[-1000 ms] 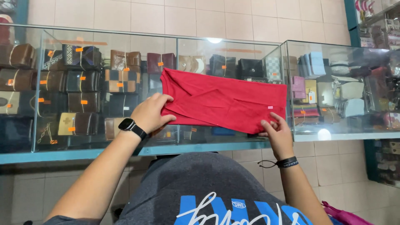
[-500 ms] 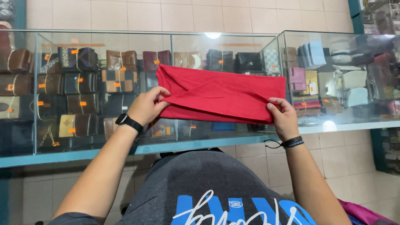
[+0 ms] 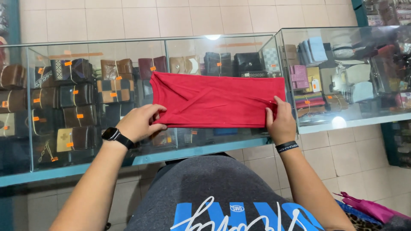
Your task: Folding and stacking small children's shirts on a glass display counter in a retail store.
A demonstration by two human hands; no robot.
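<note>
Matt red cloth [image 3: 218, 100], soft and creased; smooth glossy glass counter [image 3: 239, 145]; leather-look wallets [image 3: 81, 94], dull sheen.

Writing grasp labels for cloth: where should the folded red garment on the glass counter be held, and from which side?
Judging by its pose, grip the red garment at its two short ends, near the front corners, coming from the person's side. It lies flat as a wide folded band on the glass counter, front edge nearest. The left hand and right hand already pinch there.

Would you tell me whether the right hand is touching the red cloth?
Touching: the head view shows the right hand with fingers pinching the red cloth's right edge.
</note>
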